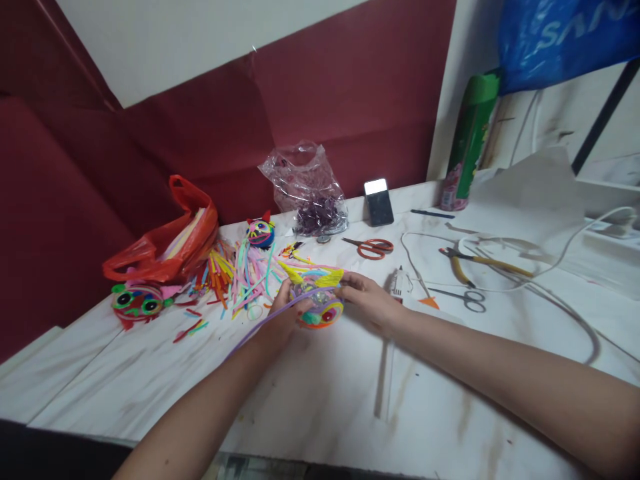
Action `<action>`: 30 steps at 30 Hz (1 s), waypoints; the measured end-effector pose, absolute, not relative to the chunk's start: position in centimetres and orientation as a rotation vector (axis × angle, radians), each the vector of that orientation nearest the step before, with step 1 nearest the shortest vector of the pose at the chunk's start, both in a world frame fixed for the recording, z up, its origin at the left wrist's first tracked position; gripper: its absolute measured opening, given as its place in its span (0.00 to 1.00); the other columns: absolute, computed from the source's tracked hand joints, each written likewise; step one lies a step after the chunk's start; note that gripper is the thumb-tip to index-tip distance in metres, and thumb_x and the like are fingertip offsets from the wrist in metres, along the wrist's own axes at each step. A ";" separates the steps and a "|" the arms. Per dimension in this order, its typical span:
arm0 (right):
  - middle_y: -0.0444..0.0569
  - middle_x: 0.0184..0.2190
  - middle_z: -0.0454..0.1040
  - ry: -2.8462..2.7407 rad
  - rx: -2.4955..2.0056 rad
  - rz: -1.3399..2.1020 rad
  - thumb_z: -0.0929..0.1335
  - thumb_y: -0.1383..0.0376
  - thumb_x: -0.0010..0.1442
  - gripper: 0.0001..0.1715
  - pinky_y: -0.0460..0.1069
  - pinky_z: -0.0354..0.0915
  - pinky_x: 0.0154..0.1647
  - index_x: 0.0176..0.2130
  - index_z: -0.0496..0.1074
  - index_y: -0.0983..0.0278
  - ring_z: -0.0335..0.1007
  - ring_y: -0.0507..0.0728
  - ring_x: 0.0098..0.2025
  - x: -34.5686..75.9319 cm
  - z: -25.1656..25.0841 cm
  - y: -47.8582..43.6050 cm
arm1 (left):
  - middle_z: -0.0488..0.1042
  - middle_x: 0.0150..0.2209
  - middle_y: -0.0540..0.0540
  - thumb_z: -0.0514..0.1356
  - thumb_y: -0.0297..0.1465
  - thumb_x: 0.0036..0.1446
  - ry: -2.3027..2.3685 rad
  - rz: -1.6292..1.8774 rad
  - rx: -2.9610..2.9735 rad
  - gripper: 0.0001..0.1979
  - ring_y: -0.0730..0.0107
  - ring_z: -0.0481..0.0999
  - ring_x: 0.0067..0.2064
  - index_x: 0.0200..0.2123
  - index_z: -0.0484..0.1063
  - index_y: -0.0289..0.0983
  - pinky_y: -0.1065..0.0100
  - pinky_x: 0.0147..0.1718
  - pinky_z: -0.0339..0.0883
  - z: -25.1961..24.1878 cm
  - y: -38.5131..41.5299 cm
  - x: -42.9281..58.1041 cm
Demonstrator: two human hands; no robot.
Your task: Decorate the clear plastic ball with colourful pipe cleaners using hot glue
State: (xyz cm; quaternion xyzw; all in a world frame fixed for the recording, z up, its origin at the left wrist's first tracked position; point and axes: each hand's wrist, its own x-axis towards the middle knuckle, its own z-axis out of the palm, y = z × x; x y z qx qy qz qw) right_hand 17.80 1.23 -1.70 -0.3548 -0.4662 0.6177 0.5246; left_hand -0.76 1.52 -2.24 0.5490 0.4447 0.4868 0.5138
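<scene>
A round craft animal head (323, 315) with yellow ears and a big ringed eye, made of pipe cleaners, is held between both hands over the table. My left hand (290, 307) is closed on its left side. A long purple pipe cleaner (265, 321) runs from the head's front across my left hand and trails down to the left. My right hand (365, 299) grips the right side with bent fingers, near the purple pipe cleaner's other end. Part of the head is hidden behind the fingers.
Pipe cleaners (250, 277) lie in piles at left, by finished heads (137, 303) and a red bag (155, 253). Red-handled scissors (375, 249), a glue gun (399, 283), pliers (463, 267), small scissors (473, 300) and cables lie right. A green can (470, 143) stands behind.
</scene>
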 end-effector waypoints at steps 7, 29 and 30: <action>0.47 0.36 0.81 -1.118 -0.781 1.486 0.70 0.68 0.41 0.17 0.52 0.67 0.46 0.36 0.74 0.62 0.74 0.57 0.39 17.7 -1.9 1.3 | 0.77 0.43 0.48 0.67 0.30 0.42 0.951 1.198 1.344 0.27 0.65 0.77 0.41 0.49 0.66 0.40 0.69 0.38 0.71 -2.2 1.0 -0.4; 0.46 0.38 0.80 -1.122 -0.818 1.469 0.69 0.67 0.41 0.20 0.53 0.65 0.47 0.39 0.74 0.62 0.72 0.59 0.43 17.7 -1.9 1.1 | 0.78 0.41 0.48 0.68 0.29 0.41 0.997 1.218 1.357 0.28 0.65 0.77 0.41 0.47 0.65 0.40 0.67 0.39 0.70 -1.7 0.1 0.5; 0.46 0.38 0.80 -1.121 -0.826 1.474 0.69 0.67 0.41 0.20 0.53 0.65 0.47 0.39 0.74 0.62 0.72 0.59 0.43 17.7 -1.8 1.0 | 0.78 0.41 0.49 0.68 0.30 0.41 1.019 1.222 1.373 0.28 0.65 0.77 0.41 0.47 0.65 0.40 0.67 0.38 0.70 -1.9 0.2 0.4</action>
